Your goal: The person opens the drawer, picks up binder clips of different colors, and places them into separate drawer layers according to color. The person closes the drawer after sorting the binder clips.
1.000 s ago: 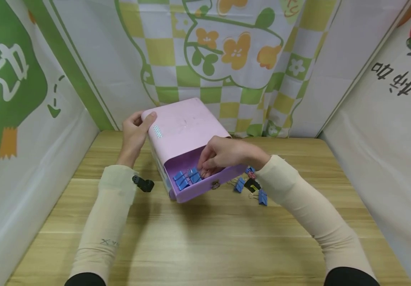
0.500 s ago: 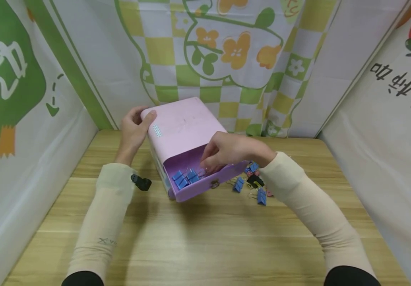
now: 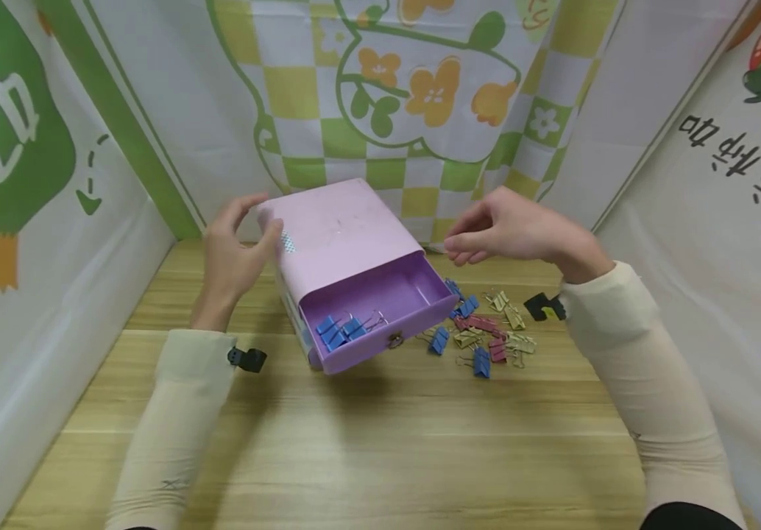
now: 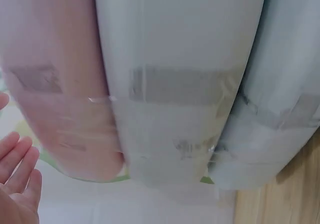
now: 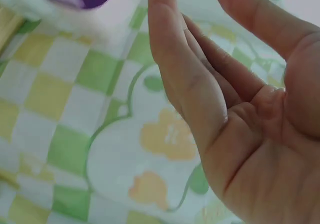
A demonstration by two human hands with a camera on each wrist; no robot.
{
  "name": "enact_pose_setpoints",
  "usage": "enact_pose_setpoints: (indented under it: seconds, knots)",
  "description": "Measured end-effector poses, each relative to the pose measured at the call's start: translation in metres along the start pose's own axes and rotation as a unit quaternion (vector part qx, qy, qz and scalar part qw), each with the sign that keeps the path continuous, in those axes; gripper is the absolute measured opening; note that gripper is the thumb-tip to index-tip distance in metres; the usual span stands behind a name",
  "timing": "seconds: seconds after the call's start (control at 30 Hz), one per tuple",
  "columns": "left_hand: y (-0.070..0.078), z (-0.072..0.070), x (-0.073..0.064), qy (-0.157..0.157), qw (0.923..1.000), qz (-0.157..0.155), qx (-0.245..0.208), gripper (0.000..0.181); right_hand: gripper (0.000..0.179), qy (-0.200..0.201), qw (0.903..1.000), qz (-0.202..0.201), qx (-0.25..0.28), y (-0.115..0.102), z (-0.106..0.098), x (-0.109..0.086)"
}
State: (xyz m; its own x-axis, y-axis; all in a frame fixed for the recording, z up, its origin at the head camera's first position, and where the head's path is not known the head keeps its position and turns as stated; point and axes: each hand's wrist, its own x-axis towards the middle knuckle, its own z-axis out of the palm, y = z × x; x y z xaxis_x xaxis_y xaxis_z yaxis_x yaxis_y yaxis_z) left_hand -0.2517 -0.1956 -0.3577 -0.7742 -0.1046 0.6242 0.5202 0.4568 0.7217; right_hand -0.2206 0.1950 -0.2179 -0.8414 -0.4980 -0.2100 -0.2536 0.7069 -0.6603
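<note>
A pink drawer box [image 3: 347, 235] stands on the table with its purple drawer [image 3: 413, 294] pulled out. Blue binder clips [image 3: 342, 331] lie in the drawer's left front corner. My left hand [image 3: 231, 258] is at the box's back left corner, fingers spread and thumb by the top edge. The left wrist view shows its fingers [image 4: 22, 169] beside the box's stacked side, gripping nothing. Above the table, right of the box, my right hand [image 3: 513, 228] hangs with nothing in it. In the right wrist view its thumb and fingers [image 5: 187, 78] are apart.
Right of the drawer, a loose pile of blue, red and yellow binder clips [image 3: 480, 331] lies on the wooden table [image 3: 380, 456]. A checked cloth [image 3: 420, 177] hangs behind the box. White printed panels stand at both sides.
My right hand has come out of the drawer and moved up and right, uncovering the clip pile. My left hand has loosened from the box and shifted slightly left.
</note>
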Motion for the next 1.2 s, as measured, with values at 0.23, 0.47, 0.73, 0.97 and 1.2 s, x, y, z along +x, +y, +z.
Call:
enact_pose_setpoints:
  seconds: [0.23, 0.47, 0.73, 0.97, 1.2]
  knots:
    - [0.016, -0.002, -0.030, 0.016, 0.9971, 0.074, -0.003, 0.042, 0.031, -0.008, 0.9988, 0.040, -0.028, 0.035, 0.008, -0.007]
    - [0.014, 0.007, -0.051, 0.010, 0.9942, 0.107, -0.010, 0.041, 0.029, -0.026, 0.9980, 0.038, -0.044, 0.073, 0.044, 0.011]
    - [0.000, 0.019, -0.065, 0.012, 0.9936, 0.109, -0.028, 0.040, 0.016, -0.007, 0.9919, -0.008, -0.127, 0.107, 0.084, 0.046]
    - [-0.006, 0.031, -0.071, 0.047, 0.9890, 0.129, -0.056, 0.041, 0.017, -0.007, 0.9900, -0.044, -0.134, 0.123, 0.108, 0.063]
    - [-0.005, 0.038, -0.069, 0.050, 0.9872, 0.136, -0.066, 0.041, 0.060, -0.021, 0.9959, -0.040, -0.079, 0.129, 0.117, 0.069]
